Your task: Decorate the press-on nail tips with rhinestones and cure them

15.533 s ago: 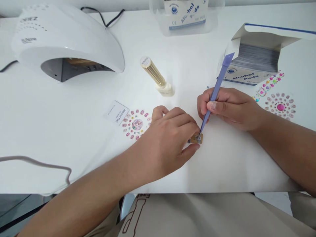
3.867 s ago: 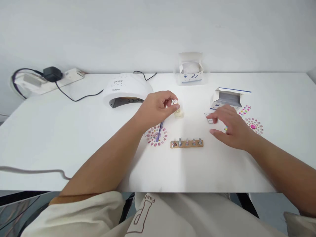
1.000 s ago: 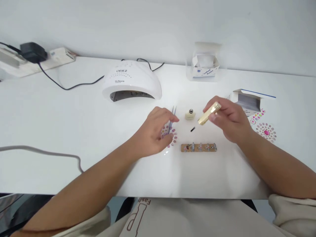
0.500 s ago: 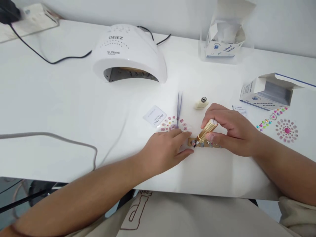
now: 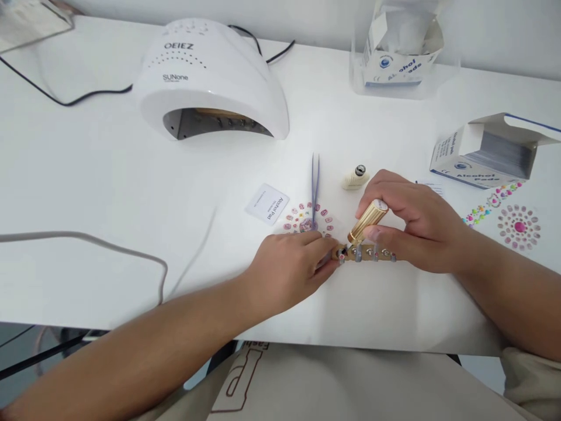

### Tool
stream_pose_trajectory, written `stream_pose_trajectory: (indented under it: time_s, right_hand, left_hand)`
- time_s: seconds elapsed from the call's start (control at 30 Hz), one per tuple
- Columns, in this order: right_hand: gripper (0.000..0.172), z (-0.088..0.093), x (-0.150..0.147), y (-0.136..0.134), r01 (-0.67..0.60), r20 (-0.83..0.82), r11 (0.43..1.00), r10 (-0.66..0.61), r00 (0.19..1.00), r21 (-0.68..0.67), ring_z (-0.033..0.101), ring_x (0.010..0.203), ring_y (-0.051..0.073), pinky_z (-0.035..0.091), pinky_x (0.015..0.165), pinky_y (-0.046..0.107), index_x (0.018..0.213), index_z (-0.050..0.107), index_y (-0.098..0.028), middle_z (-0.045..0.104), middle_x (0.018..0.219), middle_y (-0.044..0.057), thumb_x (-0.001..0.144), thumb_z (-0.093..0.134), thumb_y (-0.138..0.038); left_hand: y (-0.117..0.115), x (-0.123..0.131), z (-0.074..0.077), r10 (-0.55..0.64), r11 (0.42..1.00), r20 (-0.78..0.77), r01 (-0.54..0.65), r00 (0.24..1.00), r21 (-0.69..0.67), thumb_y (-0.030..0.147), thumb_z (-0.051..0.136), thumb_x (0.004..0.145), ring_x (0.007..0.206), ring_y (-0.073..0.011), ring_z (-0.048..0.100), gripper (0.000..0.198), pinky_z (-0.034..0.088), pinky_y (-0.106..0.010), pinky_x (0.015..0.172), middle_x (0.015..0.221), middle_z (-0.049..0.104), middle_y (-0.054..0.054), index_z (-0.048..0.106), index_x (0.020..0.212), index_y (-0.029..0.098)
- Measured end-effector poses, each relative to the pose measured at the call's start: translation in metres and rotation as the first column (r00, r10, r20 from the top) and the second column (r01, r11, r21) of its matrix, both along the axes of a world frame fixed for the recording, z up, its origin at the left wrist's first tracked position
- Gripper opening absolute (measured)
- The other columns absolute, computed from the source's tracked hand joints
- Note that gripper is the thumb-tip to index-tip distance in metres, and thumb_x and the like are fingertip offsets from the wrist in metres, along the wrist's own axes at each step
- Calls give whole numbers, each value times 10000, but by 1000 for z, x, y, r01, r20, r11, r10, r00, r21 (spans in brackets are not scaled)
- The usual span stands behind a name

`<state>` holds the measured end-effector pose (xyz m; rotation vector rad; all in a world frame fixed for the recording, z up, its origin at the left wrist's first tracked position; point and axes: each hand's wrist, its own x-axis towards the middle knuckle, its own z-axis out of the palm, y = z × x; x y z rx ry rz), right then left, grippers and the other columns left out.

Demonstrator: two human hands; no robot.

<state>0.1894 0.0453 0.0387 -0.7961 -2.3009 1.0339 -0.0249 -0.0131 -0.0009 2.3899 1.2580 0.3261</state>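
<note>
Above the brown strip [image 5: 365, 255], right fingers [image 5: 392, 240] tightly clasp a gold cap [image 5: 364, 222].

Both hands [image 5: 284, 266] [image 5: 421, 228] in pinch grips

Open counter [image 5: 96, 175] runs between white lamp [image 5: 210, 76] and gray cable [image 5: 65, 234], while tweezers [image 5: 314, 204] obstruct passage just beyond the left hand [image 5: 284, 269]

Ribbed gold brush cap [image 5: 367, 221] — tilted, bristles down at left end of brown strip [image 5: 366, 255] — nearer the table's [image 5: 372, 316] front edge.
</note>
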Motion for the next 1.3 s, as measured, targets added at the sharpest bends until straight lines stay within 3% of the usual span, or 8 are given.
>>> stream_pose_trajectory:
  time_s: [0.17,0.43,0.67,0.83,1.03,1.3]
  right_hand:
    - [108,-2,-3,-2,-59,9,998,59,998,9,497,747,152,427,688,304,794,531,-202,602,707,1,883,553,-258]
    - [93,1,2,3,21,47,1000,-22,999,16,516,794,176,417,688,328,799,529,-222,600,725,6,886,537,-254]
    - [100,1,1,3,-49,41,999,48,998,7,513,765,166,421,687,327,789,523,-221,593,719,3,881,548,-251]
    - [84,0,3,5,22,53,1000,-22,998,7,522,788,181,425,698,344,793,530,-232,603,746,9,877,534,-240]
    - [94,-1,1,3,-63,12,998,63,998,-11,507,765,163,428,697,323,800,532,-221,587,707,-1,885,542,-258]
    - [105,0,3,5,-17,19,1000,17,1000,-17,528,774,177,434,696,336,792,531,-233,584,718,8,888,532,-274]
  left_hand:
    - [1,1,1,8,1000,-10,-8,1000,-19,261,554,847,476,-101,466,139,246,-223,440,578,571,45,627,748,195]
    - [-1,-1,-1,5,1000,17,-5,1000,5,271,584,855,529,-108,557,116,312,-229,470,651,649,50,655,926,213]
    - [0,0,0,-12,1000,-6,12,1000,13,285,574,859,501,-106,545,117,268,-231,449,618,633,40,663,885,214]
    - [-2,0,-2,18,1000,39,-18,999,19,301,561,875,538,-107,573,146,328,-234,478,650,656,39,665,934,218]
    - [1,0,0,39,995,168,-23,985,-92,228,582,852,538,-85,544,105,366,-208,490,651,637,40,681,885,212]
    - [2,1,3,98,979,237,-51,966,-196,216,559,856,524,-79,514,154,367,-206,495,638,632,24,712,857,205]
